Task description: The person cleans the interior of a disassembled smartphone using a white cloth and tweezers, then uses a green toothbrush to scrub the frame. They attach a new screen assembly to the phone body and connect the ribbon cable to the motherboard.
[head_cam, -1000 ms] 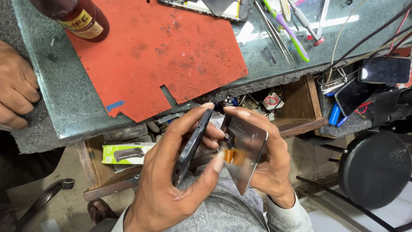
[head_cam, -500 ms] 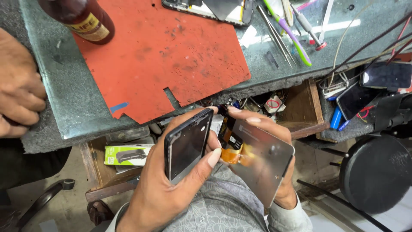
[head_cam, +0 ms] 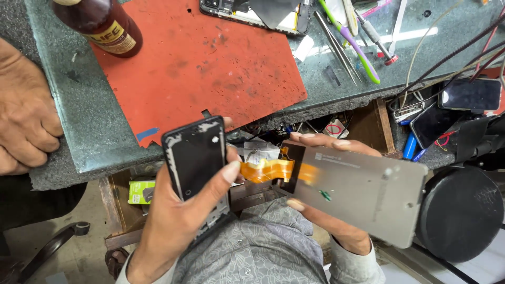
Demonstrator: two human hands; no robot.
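My left hand (head_cam: 173, 221) grips the black phone frame (head_cam: 195, 158) upright over my lap. My right hand (head_cam: 326, 210) holds the grey screen panel (head_cam: 363, 194) beside it; an orange ribbon cable (head_cam: 265, 169) joins them.

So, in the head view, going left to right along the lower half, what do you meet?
Another person's hand → green box → left hand holding phone frame → orange flex cable → metal-backed screen panel in right hand → black round stool.
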